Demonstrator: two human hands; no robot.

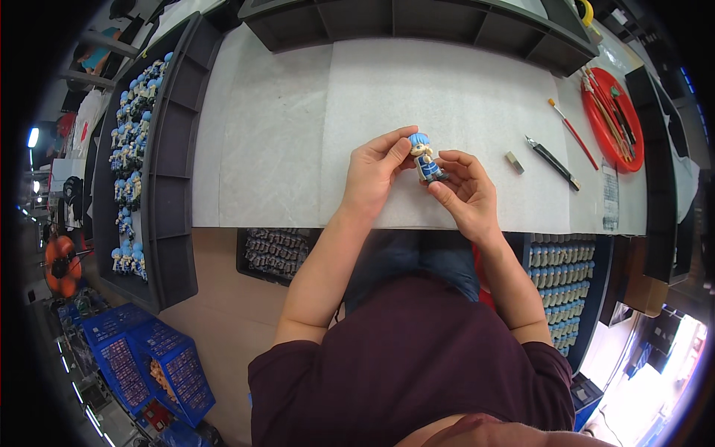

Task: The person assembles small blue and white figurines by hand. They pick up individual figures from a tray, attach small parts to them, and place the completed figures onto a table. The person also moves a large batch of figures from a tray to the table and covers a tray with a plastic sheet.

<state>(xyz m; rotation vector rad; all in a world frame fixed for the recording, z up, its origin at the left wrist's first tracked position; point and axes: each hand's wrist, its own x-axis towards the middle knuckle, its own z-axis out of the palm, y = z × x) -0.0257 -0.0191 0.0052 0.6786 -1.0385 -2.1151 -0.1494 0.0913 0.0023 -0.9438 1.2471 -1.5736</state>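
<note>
Between both hands, above the pale table top, I hold a small figurine [427,165] with light blue hair, a cream and blue outfit and dark shoes. My left hand [378,165] pinches it at the head, thumb and index finger on the hair. Around the feet close the thumb and fingers of my right hand [469,192]. The figurine leans slightly, its head up and to the left. A small grey block [515,162] lies to the right of my right hand, and beyond it is a black craft knife [552,162] with a metal tip.
A red-handled brush [573,134] lies near a red oval tray [588,112] of brushes. At left, a dark crate [173,160] holds several blue-haired figurines. Another dark crate [357,24] borders the far edge. Below the table's right side, a tray of figurine parts [564,287] shows.
</note>
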